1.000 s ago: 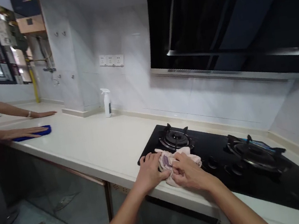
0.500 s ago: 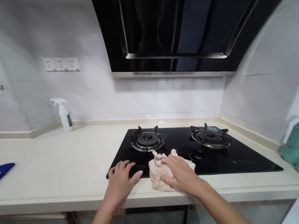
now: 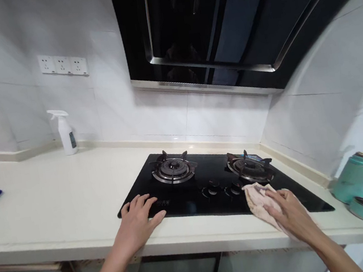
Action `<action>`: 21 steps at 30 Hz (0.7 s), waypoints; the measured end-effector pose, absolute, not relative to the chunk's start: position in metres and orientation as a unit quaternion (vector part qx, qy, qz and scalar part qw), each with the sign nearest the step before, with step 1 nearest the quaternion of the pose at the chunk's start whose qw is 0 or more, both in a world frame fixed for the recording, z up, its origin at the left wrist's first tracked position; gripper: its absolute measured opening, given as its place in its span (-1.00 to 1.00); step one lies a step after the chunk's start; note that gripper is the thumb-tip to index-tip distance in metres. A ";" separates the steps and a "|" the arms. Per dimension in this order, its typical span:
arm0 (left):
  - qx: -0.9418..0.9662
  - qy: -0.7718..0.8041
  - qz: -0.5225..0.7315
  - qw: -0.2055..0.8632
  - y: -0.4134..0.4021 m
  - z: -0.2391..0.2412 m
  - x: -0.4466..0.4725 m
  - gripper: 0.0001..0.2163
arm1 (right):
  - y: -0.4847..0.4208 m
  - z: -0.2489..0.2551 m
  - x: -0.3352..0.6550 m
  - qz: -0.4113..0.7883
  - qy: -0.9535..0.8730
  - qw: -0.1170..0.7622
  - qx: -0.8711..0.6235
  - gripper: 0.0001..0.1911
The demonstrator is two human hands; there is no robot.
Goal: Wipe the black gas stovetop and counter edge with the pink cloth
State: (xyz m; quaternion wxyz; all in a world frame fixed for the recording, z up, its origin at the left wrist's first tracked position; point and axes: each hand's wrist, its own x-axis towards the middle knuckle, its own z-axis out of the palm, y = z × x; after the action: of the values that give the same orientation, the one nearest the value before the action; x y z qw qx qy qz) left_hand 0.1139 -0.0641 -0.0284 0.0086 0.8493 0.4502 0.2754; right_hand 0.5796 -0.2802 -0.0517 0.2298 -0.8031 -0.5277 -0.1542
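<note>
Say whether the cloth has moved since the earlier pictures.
Yes: the cloth moved right along the stove and is now in front of the right burner.

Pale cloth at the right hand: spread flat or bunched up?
Bunched up: the pale cloth shows creases and folds by the fingers of the right hand; the part beneath the palm is hidden.

Your path lies open across the bench between spray bottle and hob; above the hob, pan supports and knobs obstruct low passes.
</note>
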 end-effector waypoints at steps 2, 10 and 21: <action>0.849 0.453 0.270 0.011 -0.064 -0.028 0.114 -0.52 | -0.278 -0.051 0.592 -0.195 -0.489 0.174 -0.832 -0.44; 0.847 0.461 0.265 0.004 -0.064 -0.026 0.116 -0.54 | -0.242 -0.018 0.581 -0.198 -0.457 0.046 -0.866 -0.45; 0.844 0.467 0.264 0.008 -0.059 -0.027 0.117 -0.52 | -0.236 -0.007 0.530 -0.161 -0.456 0.083 -0.871 -0.53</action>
State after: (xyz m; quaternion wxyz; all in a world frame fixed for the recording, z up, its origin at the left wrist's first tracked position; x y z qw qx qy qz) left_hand 0.1170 -0.0585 -0.0275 0.0076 0.8441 0.4668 0.2637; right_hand 0.5303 -0.2360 -0.0068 0.0833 -0.8711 -0.4563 -0.1610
